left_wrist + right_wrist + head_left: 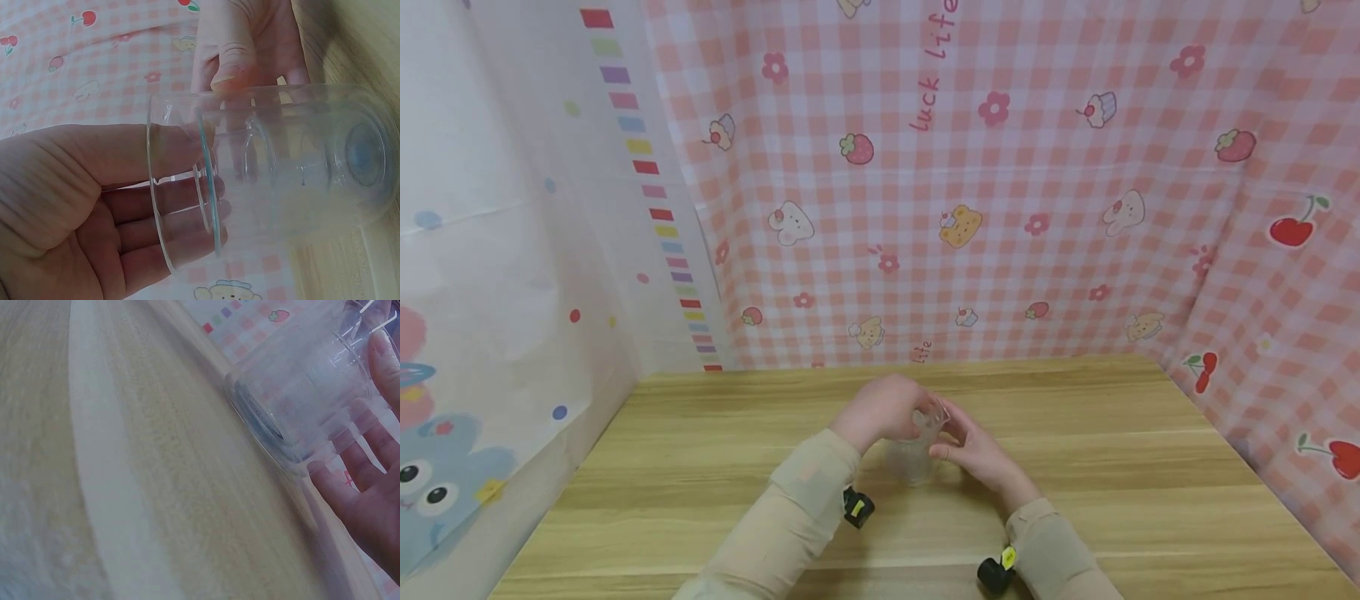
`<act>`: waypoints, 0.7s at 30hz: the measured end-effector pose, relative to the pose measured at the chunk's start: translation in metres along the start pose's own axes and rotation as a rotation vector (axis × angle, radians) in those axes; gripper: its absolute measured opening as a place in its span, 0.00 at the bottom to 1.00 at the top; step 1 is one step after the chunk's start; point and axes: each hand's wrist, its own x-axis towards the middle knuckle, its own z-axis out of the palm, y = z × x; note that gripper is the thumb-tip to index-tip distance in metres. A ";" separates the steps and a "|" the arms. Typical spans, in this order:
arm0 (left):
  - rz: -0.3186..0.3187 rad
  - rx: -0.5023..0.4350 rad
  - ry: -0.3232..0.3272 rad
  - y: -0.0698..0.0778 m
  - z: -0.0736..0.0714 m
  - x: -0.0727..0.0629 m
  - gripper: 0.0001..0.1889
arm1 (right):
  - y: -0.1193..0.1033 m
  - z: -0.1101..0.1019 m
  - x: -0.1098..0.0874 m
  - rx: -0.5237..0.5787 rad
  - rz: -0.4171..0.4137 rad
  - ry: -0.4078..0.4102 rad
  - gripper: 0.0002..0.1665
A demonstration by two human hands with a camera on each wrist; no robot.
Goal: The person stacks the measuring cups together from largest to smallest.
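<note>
A large clear cup point(912, 468) stands upright over the wooden table in front of me. My right hand point(981, 454) holds it from the right side, thumb and fingers spread around its wall. From above, my left hand point(887, 407) reaches in through the cup's mouth. In the left wrist view, the left thumb and fingertips sit inside the outer rim and grip the rim of a smaller clear cup point(210, 169) nested within. The large cup's round base point(259, 415) shows in the right wrist view, close over the tabletop.
The wood-grain table point(1097, 450) extends around both hands. A pink checked cloth point(925, 167) hangs behind it, with cherry-printed cloth point(1292, 275) on the right and a white printed sheet point(512, 250) on the left. Small black cameras point(857, 507) are strapped at both wrists.
</note>
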 end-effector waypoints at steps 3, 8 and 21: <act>0.002 0.004 -0.003 0.000 0.000 0.000 0.19 | 0.000 0.000 0.000 0.002 -0.001 -0.002 0.46; 0.015 0.025 -0.005 0.000 0.000 0.001 0.19 | 0.000 0.000 0.001 0.013 -0.002 -0.005 0.46; 0.040 0.064 -0.012 -0.001 0.001 0.004 0.14 | -0.003 0.000 0.000 0.012 0.007 -0.004 0.46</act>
